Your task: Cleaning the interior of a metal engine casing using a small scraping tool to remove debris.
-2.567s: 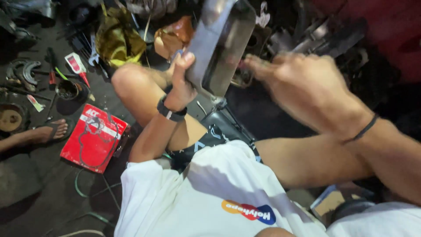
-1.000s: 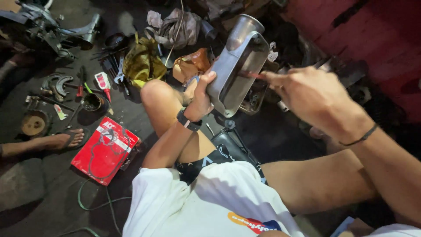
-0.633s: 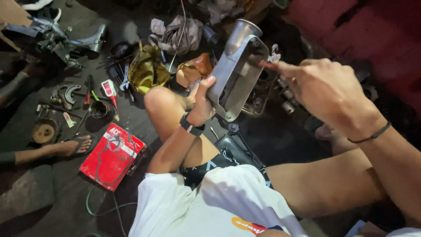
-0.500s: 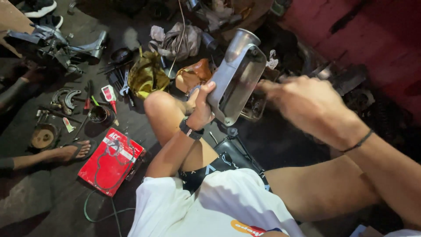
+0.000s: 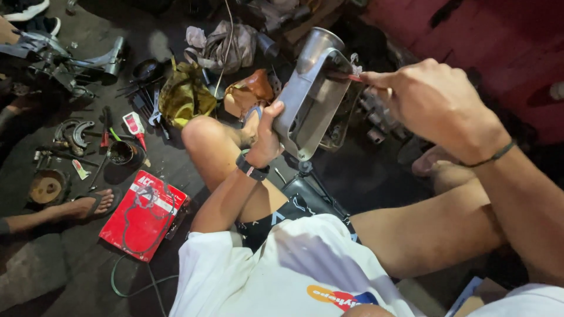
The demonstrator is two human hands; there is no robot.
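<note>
The fingers of my left hand point(image 5: 267, 138) are curled around the lower edge of a grey metal casing point(image 5: 311, 97), thumb up along its near side, so the casing stands tilted above my left knee with its round neck pointing up and away from me. The fingers of my right hand point(image 5: 429, 100) are pressed together in a pinch on a thin red-tipped tool point(image 5: 352, 77), whose tip pokes into the upper right side of the casing just beyond my fingertips. A dark watch band point(image 5: 252, 167) sits on my left wrist, and a thin black band point(image 5: 490, 157) rings my right wrist. Behind the casing, past my left fingers, lie a brown leather pouch point(image 5: 249, 94), a yellow-green rag point(image 5: 182, 97) and a grey bundle of cloth point(image 5: 220, 44). Further out to the left of my left fingers, on the floor point(image 5: 53, 276), a small dark cup point(image 5: 122, 152) stands near a red and white tube point(image 5: 134, 126), with scattered hand tools point(image 5: 147, 105) and curved metal parts point(image 5: 73, 132) around them. Below those, down beside my left forearm, a flat red packet point(image 5: 144, 214) lies with a thin gasket point(image 5: 154, 202) on top of it. Another person's sandalled foot point(image 5: 88, 205) rests just left of that packet. A black bag point(image 5: 305, 196) sits between my legs, below the casing.
</note>
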